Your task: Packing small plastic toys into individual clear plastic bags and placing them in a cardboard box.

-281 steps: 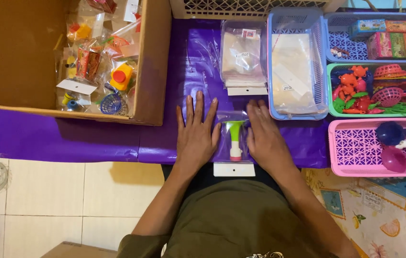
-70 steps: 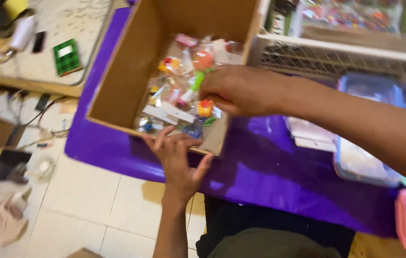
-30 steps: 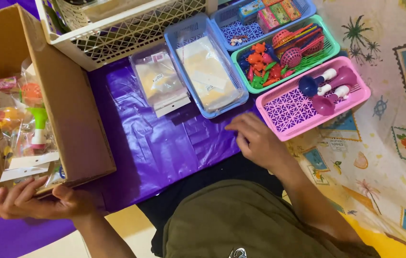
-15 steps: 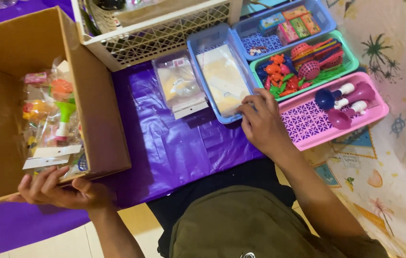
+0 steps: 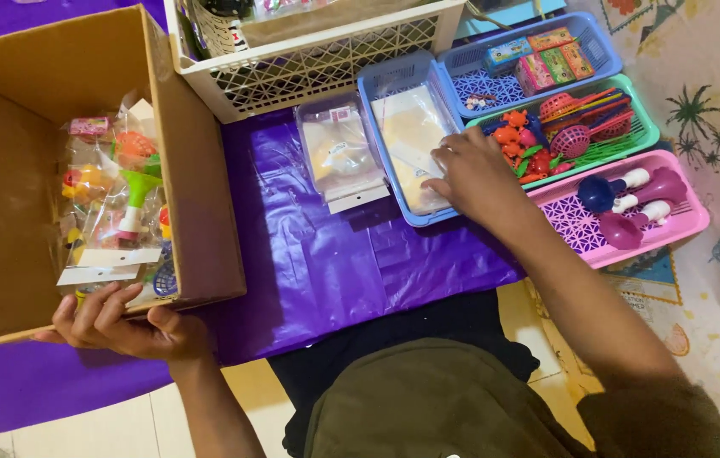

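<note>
Bags of clear plastic lie flat in the blue tray, and the right hand now sits on them, fingers bent down on the top bag. Half a sec ago that hand was lower, at the edge by the pink tray; a sec ago it was on the purple sheet. So it has slid up and in, onto the bags. Can't tell if it has pinched one yet.

Left hand has not moved much: it grips the near wall of the brown box, fingers curled over the edge, thumb outside. Inside the box are packed toys, incl. a green-and-white one in its bag.

Looks like one packed toy is done and in the box, and a fresh bag is being picked for the next one.

Another small pile of clear bags lies on the sheet just beside the blue tray. Green tray w/ red and orange bits sits right next to the hand.
</note>
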